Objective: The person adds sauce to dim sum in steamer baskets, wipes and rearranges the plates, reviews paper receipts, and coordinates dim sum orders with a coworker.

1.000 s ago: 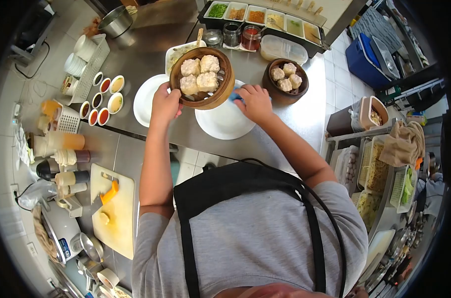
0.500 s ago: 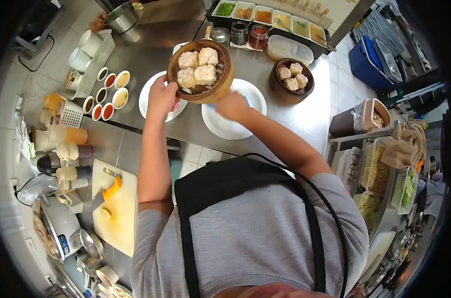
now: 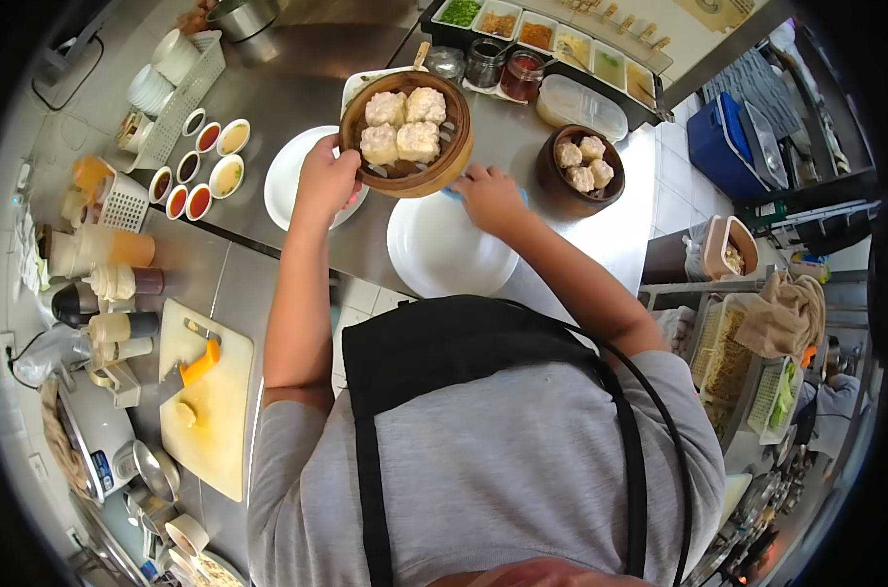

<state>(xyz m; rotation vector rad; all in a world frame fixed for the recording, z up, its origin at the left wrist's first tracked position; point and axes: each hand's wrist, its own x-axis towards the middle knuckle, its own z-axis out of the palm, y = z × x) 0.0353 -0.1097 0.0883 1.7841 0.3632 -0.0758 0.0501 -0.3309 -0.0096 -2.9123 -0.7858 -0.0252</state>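
My left hand [image 3: 329, 184] grips the left side of a round bamboo steamer [image 3: 457, 157], held tilted above the counter. Inside it sit several pale shumai dumplings [image 3: 402, 125] on whitish shreds. Close by the steamer's lower right side, my right hand [image 3: 493, 202] is closed on a blue cloth [image 3: 451, 193], mostly hidden under the fingers. Beneath that hand is a white plate [image 3: 449, 249]. Another white plate [image 3: 286, 176] lies partly behind my left hand. To the right stands a darker steamer [image 3: 558, 188] with several more dumplings.
Several sauce cups [image 3: 199, 203] stand at the left of the steel counter. Topping trays [image 3: 536, 36], sauce jars [image 3: 485, 64] and a clear plastic container [image 3: 581, 106] line the back. A cutting board [image 3: 209, 401] with an orange-handled knife [image 3: 201, 362] lies lower left.
My right hand has shifted slightly right, from over the plate's upper edge, and is less blurred. The steamer stays in my left hand, a little further right in view.
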